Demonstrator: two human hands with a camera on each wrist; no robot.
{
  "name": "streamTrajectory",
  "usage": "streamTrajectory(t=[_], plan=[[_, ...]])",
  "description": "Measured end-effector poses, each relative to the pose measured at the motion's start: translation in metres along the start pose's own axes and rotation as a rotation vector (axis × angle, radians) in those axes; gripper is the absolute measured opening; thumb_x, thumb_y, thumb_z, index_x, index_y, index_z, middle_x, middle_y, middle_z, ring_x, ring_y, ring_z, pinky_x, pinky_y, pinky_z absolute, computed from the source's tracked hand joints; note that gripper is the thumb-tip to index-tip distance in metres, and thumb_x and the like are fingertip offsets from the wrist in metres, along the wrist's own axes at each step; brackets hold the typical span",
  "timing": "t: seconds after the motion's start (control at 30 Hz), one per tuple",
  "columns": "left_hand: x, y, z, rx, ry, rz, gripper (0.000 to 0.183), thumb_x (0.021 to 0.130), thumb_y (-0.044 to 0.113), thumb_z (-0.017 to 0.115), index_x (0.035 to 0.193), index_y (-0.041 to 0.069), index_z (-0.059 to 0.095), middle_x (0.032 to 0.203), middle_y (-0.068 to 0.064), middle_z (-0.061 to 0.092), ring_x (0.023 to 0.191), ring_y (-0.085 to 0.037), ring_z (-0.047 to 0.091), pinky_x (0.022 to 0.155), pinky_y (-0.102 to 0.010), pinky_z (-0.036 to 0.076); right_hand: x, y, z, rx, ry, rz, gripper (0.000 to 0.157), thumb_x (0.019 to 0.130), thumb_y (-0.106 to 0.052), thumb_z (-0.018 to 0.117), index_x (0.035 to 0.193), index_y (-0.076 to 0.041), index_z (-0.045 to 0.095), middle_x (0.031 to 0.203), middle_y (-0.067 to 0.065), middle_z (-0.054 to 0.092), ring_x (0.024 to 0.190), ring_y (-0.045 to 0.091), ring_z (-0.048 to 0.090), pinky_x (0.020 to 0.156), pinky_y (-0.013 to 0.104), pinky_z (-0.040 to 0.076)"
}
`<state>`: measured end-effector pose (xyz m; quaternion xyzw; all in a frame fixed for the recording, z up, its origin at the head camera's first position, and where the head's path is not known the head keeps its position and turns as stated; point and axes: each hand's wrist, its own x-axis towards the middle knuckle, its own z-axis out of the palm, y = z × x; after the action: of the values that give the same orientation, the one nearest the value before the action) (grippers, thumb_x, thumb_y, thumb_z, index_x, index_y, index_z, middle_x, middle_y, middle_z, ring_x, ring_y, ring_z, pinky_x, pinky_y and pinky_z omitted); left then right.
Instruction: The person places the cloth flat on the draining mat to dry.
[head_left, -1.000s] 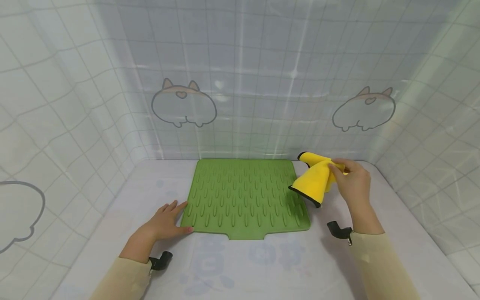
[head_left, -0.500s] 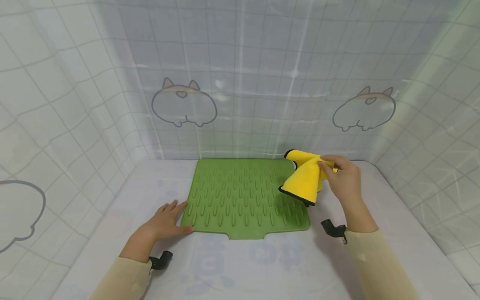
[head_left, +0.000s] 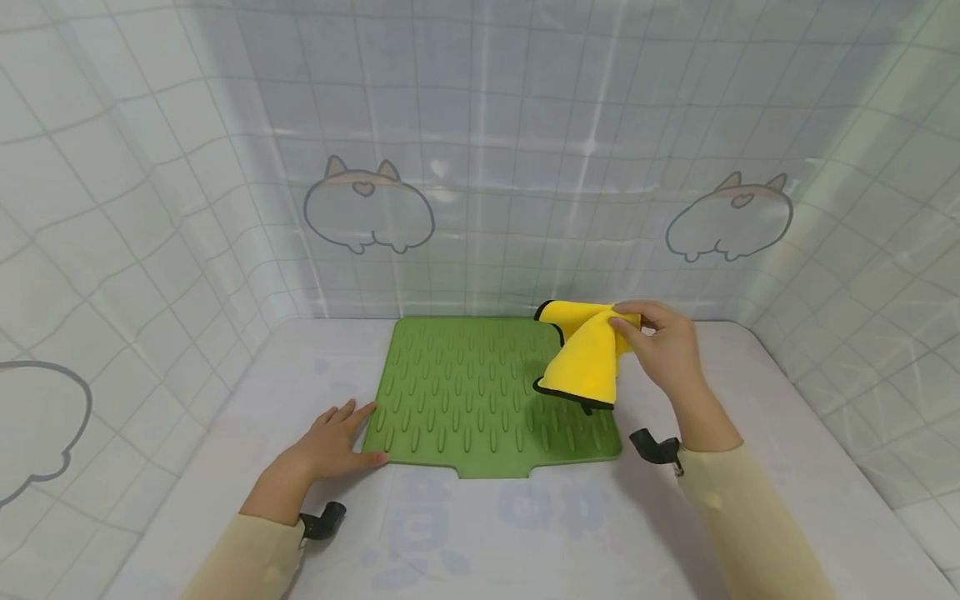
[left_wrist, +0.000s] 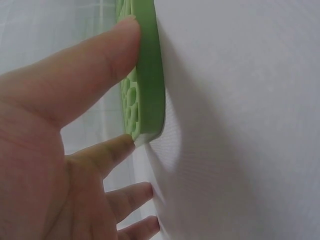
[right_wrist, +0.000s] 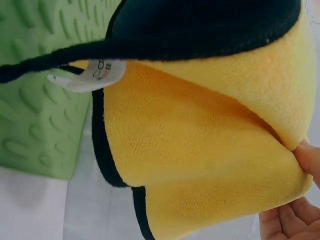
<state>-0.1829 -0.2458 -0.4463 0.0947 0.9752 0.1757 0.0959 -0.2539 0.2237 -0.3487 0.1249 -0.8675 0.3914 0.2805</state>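
A green mat [head_left: 465, 392] with raised oval ribs and a short tab at its front edge lies flat on the table. My left hand [head_left: 327, 446] rests at the mat's front left corner, fingers spread, with thumb and index finger touching its edge. In my right hand [head_left: 667, 346] a yellow cloth [head_left: 585, 358] with black trim is pinched between thumb and fingers. It hangs over the right part of the mat and hides some of it. The right wrist view shows the cloth [right_wrist: 200, 140] folded over, with a black loop and a white label [right_wrist: 92, 77].
A white table cover [head_left: 495, 542] with faint blue prints spreads around the mat. Behind it and on both sides stand white grid-patterned sheets [head_left: 510, 167], the back one bearing cartoon animal drawings [head_left: 367, 208]. Black wrist cameras [head_left: 322, 522] sit on both wrists.
My right hand has carried the yellow cloth leftward, from beside the mat's right edge to above its right part. The left hand and the mat have stayed put.
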Motion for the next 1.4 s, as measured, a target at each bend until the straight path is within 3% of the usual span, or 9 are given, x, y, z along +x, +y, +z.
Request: streamTrajectory(t=[0.1, 0.2, 0.53, 0.77, 0.97, 1.23, 1.4], plan=[[0.000, 0.001, 0.000, 0.002, 0.000, -0.003, 0.099, 0.081, 0.058, 0.075, 0.153, 0.001, 0.036, 0.153, -0.039, 0.026, 0.138, -0.064, 0.021, 0.106, -0.074, 0.026, 0.003, -0.003, 0.003, 0.032, -0.047, 0.021, 0.020, 0.090, -0.012, 0.076, 0.109, -0.004, 0.076, 0.115, 0.015, 0.071, 0.104, 0.032, 0.064, 0.091, 0.047, 0.052], [0.000, 0.001, 0.000, 0.001, -0.002, -0.012, 0.099, 0.081, 0.058, 0.075, 0.153, 0.001, 0.036, 0.153, -0.039, 0.026, 0.138, -0.064, 0.021, 0.106, -0.074, 0.027, 0.005, -0.006, 0.007, 0.059, -0.093, 0.027, 0.021, 0.091, -0.014, 0.075, 0.110, -0.005, 0.076, 0.116, 0.015, 0.071, 0.105, 0.033, 0.064, 0.091, 0.049, 0.054], [0.000, 0.000, 0.001, 0.011, -0.008, -0.024, 0.100, 0.081, 0.059, 0.074, 0.154, 0.002, 0.036, 0.154, -0.038, 0.026, 0.139, -0.063, 0.021, 0.106, -0.074, 0.026, 0.015, -0.008, 0.035, 0.174, -0.257, 0.005, 0.018, 0.093, -0.016, 0.074, 0.109, -0.009, 0.077, 0.115, 0.009, 0.072, 0.100, 0.027, 0.067, 0.082, 0.040, 0.058], [0.000, -0.001, 0.003, 0.008, -0.011, -0.018, 0.100, 0.082, 0.059, 0.074, 0.154, 0.001, 0.035, 0.154, -0.038, 0.025, 0.139, -0.063, 0.021, 0.107, -0.073, 0.025, 0.016, -0.003, 0.063, 0.338, -0.363, 0.042, 0.019, 0.093, -0.016, 0.073, 0.110, -0.009, 0.076, 0.119, 0.009, 0.070, 0.088, 0.023, 0.067, 0.072, 0.027, 0.057], [0.000, -0.002, 0.003, 0.010, -0.010, -0.012, 0.100, 0.082, 0.060, 0.073, 0.154, 0.001, 0.035, 0.154, -0.039, 0.025, 0.138, -0.063, 0.021, 0.107, -0.074, 0.025, 0.012, -0.002, 0.086, 0.416, -0.390, 0.070, 0.021, 0.093, -0.016, 0.072, 0.111, -0.007, 0.076, 0.118, 0.010, 0.070, 0.091, 0.020, 0.067, 0.076, 0.028, 0.057], [-0.002, -0.002, 0.002, 0.013, -0.006, -0.020, 0.100, 0.082, 0.059, 0.074, 0.154, 0.001, 0.035, 0.154, -0.038, 0.026, 0.138, -0.064, 0.021, 0.106, -0.075, 0.026, 0.010, -0.006, 0.113, 0.517, -0.390, 0.024, 0.021, 0.093, -0.005, 0.070, 0.113, 0.000, 0.074, 0.124, 0.017, 0.068, 0.096, 0.026, 0.068, 0.078, 0.034, 0.059], [-0.001, -0.003, 0.003, 0.017, -0.003, -0.019, 0.100, 0.082, 0.060, 0.073, 0.154, 0.002, 0.035, 0.154, -0.038, 0.026, 0.138, -0.064, 0.021, 0.106, -0.074, 0.026, 0.008, -0.006, 0.125, 0.470, -0.435, 0.052, 0.019, 0.093, -0.009, 0.070, 0.110, -0.004, 0.076, 0.119, 0.012, 0.070, 0.092, 0.021, 0.067, 0.075, 0.027, 0.057]])
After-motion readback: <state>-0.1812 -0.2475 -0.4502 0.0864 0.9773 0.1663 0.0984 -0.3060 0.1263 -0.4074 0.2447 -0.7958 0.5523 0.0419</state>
